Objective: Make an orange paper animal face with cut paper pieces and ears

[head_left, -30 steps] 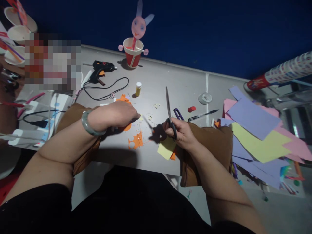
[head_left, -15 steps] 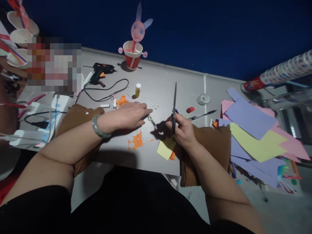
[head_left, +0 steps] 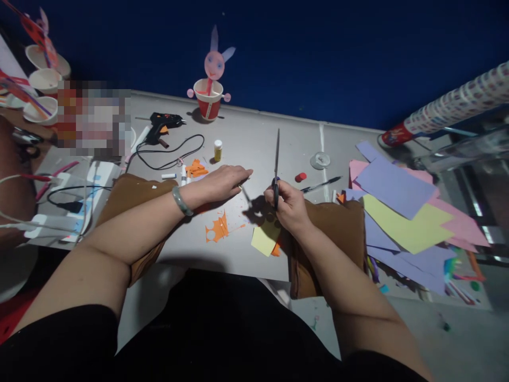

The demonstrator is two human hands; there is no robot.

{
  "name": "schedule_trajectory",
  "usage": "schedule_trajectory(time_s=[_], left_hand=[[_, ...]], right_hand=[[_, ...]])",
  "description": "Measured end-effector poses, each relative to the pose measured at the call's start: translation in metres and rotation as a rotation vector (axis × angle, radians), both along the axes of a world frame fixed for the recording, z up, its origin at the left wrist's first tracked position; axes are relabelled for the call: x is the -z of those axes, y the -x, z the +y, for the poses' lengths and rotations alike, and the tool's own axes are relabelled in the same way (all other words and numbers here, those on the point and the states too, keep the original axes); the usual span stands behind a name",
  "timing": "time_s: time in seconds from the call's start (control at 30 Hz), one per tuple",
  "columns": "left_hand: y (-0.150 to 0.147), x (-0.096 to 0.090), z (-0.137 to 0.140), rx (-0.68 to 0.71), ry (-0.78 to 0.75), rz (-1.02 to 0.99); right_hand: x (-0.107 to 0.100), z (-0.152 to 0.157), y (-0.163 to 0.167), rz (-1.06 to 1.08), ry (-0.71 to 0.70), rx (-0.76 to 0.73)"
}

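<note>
My left hand (head_left: pixel 227 183) lies palm down on the table with its fingers stretched out. A little yellow scrap (head_left: pixel 240 187) shows at its fingertips; what else is under the hand is hidden. In my right hand (head_left: pixel 293 206) is a pair of scissors (head_left: pixel 277 154), gripped by the dark handles, blades together and pointing away from me. Below the hands lie a cut-up piece of orange paper (head_left: pixel 217 229) with a round hole and a piece of yellow paper (head_left: pixel 264 239). The yellow piece partly overlaps some orange paper.
A hot glue gun (head_left: pixel 161 126) with its cord, a small yellow bottle (head_left: pixel 218 151) and a rabbit-figure paper cup (head_left: pixel 209 101) stand further back. To the right are a red cap (head_left: pixel 301 177), a pen (head_left: pixel 324 184), a tape roll (head_left: pixel 320 160) and coloured paper sheets (head_left: pixel 397 180). A power strip (head_left: pixel 89 196) lies left.
My left hand has slid right across the table, covering small yellow scraps that showed before. My right hand still holds the scissors upright. The whole view has shifted slightly.
</note>
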State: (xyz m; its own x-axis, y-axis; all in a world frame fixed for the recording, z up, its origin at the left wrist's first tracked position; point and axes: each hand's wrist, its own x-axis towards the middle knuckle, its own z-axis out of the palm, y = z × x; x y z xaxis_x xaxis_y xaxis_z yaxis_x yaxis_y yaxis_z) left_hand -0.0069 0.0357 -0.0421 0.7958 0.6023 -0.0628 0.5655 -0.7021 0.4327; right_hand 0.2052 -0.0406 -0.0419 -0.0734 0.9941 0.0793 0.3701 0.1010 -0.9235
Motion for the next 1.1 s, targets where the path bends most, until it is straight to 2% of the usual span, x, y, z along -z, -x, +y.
schedule_trajectory(time_s=[0.47,0.73,0.97,1.03,1.1], left_hand=[[-0.008,0.005,-0.006,-0.092,-0.041,0.007],[-0.019,0.001,-0.004,-0.083,-0.114,0.143],[-0.021,0.001,-0.007,-0.097,-0.173,0.176],[-0.019,-0.002,-0.009,-0.083,-0.144,0.152],[-0.015,-0.007,-0.013,-0.035,-0.053,0.085]], right_hand=[[0.000,0.002,0.001,0.029,0.005,0.030],[0.000,0.002,0.001,0.008,-0.027,0.021],[0.001,0.002,0.001,0.009,-0.014,0.029],[0.001,0.002,0.001,0.017,-0.018,0.034],[0.000,0.003,0.001,0.022,-0.022,0.040]])
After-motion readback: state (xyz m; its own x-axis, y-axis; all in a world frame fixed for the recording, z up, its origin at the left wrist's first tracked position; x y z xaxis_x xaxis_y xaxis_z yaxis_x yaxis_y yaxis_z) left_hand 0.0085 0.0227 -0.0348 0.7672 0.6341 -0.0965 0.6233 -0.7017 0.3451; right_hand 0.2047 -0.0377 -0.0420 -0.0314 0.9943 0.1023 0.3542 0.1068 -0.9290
